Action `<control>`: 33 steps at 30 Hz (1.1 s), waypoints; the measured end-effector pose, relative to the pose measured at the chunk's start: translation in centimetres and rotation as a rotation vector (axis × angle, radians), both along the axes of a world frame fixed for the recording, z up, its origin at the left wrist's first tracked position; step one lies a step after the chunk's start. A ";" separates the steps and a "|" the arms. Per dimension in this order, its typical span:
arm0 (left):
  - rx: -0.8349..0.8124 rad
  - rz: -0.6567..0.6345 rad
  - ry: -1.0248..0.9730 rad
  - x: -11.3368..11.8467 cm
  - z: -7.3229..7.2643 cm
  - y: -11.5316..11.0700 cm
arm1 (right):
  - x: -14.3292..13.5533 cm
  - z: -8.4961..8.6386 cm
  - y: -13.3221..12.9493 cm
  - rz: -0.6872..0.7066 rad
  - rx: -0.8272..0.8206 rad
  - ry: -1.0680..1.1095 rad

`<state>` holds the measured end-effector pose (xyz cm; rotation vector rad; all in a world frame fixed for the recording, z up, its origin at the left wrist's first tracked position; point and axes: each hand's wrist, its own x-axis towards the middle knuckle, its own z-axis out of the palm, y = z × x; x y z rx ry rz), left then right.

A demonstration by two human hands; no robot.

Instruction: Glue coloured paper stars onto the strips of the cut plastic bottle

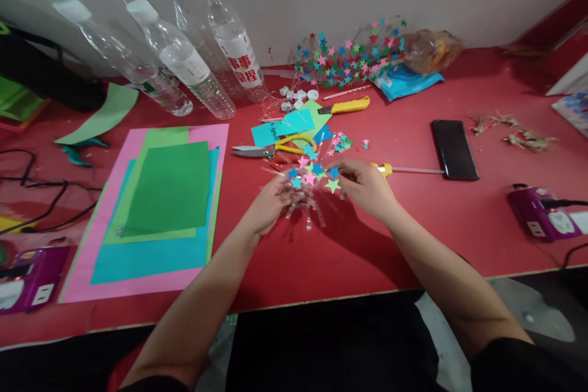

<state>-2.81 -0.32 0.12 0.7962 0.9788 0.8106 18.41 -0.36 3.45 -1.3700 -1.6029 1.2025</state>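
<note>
Near the middle of the red table, my left hand is closed round a clear plastic piece cut into strips that fan outward. Pink, blue, turquoise and green paper stars cover its top. My right hand is at the right side of the piece, fingertips pinched at a blue star. Just behind the hands lie yellow-handled scissors. A yellow glue gun with a long glue stick is partly hidden behind my right hand.
Plastic bottles stand at the back left, above stacked coloured paper. A star-covered plastic form, blue packet and yellow cutter lie behind. A phone and purple power socket are right.
</note>
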 end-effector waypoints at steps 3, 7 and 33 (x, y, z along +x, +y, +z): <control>0.100 0.063 0.048 0.9 0.0 -0.3 | 0.0 0.6 -0.2 -0.038 -0.025 0.109; 0.173 0.181 0.129 1.7 -0.4 -0.5 | 0.2 1.1 -0.5 -0.033 -0.013 0.130; 0.217 0.103 0.210 1.5 -0.5 -0.2 | 1.1 3.4 -1.5 -0.028 0.819 -0.361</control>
